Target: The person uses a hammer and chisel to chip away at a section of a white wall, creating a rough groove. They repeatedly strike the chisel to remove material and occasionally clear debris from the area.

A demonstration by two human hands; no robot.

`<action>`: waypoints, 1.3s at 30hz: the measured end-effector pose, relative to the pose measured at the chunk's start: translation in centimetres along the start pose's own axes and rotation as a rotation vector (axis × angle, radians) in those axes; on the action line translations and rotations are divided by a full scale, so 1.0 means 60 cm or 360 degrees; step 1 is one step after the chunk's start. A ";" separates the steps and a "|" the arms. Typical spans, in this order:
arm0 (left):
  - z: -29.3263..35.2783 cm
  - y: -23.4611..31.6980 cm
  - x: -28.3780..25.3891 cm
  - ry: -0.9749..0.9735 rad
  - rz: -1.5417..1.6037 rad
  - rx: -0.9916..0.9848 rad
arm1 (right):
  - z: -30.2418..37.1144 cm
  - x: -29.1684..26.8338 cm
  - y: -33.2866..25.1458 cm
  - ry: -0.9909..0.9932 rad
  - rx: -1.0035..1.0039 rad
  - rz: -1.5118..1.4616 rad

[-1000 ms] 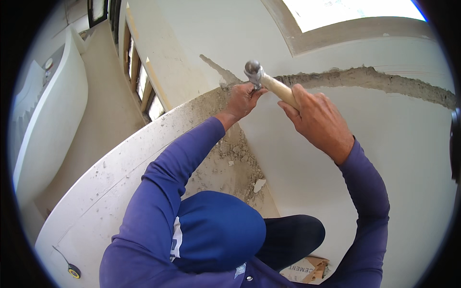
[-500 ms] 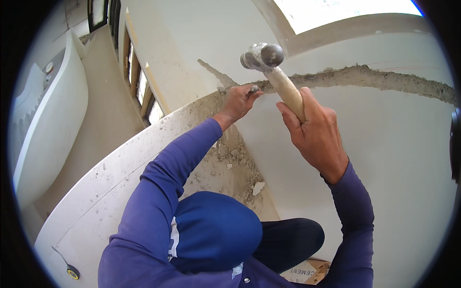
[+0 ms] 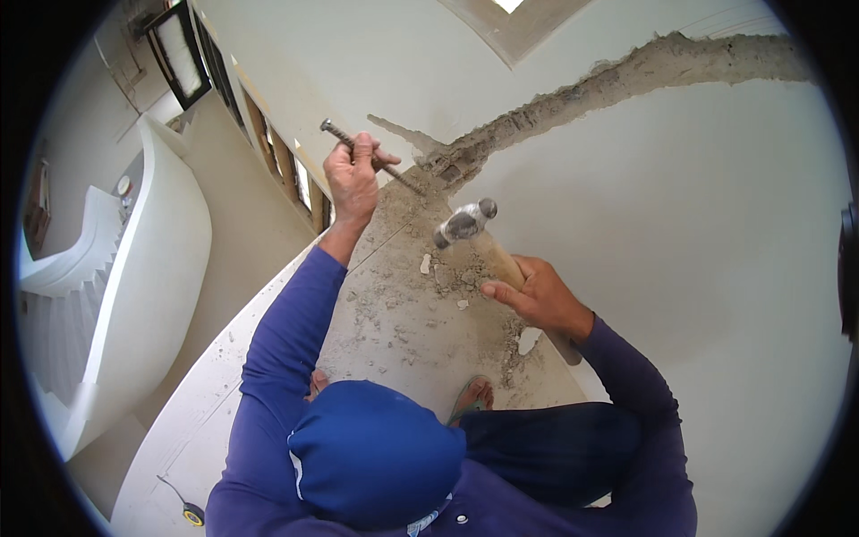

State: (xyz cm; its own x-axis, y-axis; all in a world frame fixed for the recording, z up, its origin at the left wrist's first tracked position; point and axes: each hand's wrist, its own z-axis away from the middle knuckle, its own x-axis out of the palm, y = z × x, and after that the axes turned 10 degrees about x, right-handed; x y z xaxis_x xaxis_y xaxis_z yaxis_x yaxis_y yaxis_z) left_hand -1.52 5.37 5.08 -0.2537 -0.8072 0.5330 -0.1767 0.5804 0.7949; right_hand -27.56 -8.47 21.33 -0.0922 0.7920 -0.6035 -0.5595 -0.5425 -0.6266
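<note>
My left hand is closed around a ribbed steel chisel, a thin rod slanting down to the right. Its lower tip is close to the dusty corner where a rough groove cut in the wall meets the ledge; whether it touches is unclear. In my right hand, a ball-peen hammer is gripped by its wooden handle. The hammer head hangs over the rubble, right of the chisel tip and apart from it.
I squat on a pale curved ledge scattered with crumbs and chips. Beyond its left edge is a drop, with a curved white stair wall below. A tape measure lies at lower left. A smooth wall rises on the right.
My left hand has pulled back leftward from the groove, and more of the chisel now shows. The hammer has come down from in front of the groove to above the rubble. The view has shifted.
</note>
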 end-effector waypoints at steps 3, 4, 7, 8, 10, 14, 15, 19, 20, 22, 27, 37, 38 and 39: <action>0.052 0.087 -0.082 -0.0187 -0.0126 -0.0194 | 0.010 0.045 0.097 -0.0397 0.0534 -0.0018; 0.081 0.113 -0.109 -0.0322 -0.0412 -0.0280 | 0.013 0.064 0.141 -0.0480 0.0600 -0.0043; 0.199 0.187 -0.165 -0.0867 -0.1397 -0.0188 | 0.012 0.100 0.247 -0.0714 0.0618 -0.0110; 0.248 0.210 -0.186 -0.1005 -0.1483 -0.0335 | 0.005 0.114 0.269 -0.0797 0.0570 -0.0138; 0.334 0.250 -0.216 -0.1348 -0.1600 -0.0553 | -0.001 0.124 0.285 -0.0861 0.0677 -0.0218; 0.424 0.277 -0.266 -0.1852 -0.1893 -0.0386 | -0.004 0.131 0.327 -0.0904 0.0749 -0.0353; 0.434 0.279 -0.272 -0.1894 -0.1918 -0.0327 | -0.001 0.134 0.337 -0.0905 0.0736 -0.0384; 0.445 0.270 -0.267 -0.1783 -0.1909 -0.0296 | -0.006 0.141 0.369 -0.0874 0.0596 -0.0354; 0.446 0.267 -0.266 -0.1748 -0.1908 -0.0302 | -0.008 0.142 0.377 -0.0868 0.0544 -0.0306; 0.449 0.265 -0.266 -0.1695 -0.1909 -0.0301 | -0.012 0.144 0.392 -0.0833 0.0373 -0.0066; 0.453 0.268 -0.269 -0.1602 -0.1919 -0.0271 | -0.026 0.155 0.400 -0.0782 0.0178 0.0703; 0.471 0.252 -0.267 -0.1443 -0.1928 -0.0217 | -0.047 0.154 0.364 -0.0962 0.0029 0.1268; 0.471 0.249 -0.266 -0.1432 -0.1924 -0.0216 | -0.055 0.150 0.349 -0.0992 0.0029 0.1301; 0.473 0.246 -0.264 -0.1420 -0.1919 -0.0206 | -0.062 0.145 0.334 -0.1045 0.0014 0.1316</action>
State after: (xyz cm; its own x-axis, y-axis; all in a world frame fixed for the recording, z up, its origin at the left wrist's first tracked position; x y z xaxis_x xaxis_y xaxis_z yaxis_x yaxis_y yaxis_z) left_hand -27.06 29.78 0.13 -0.5090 -0.4239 -0.7492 -0.6247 -0.4168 0.6603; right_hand -36.51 -13.49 1.65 -0.8738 0.1740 -0.4541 -0.1246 -0.9827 -0.1369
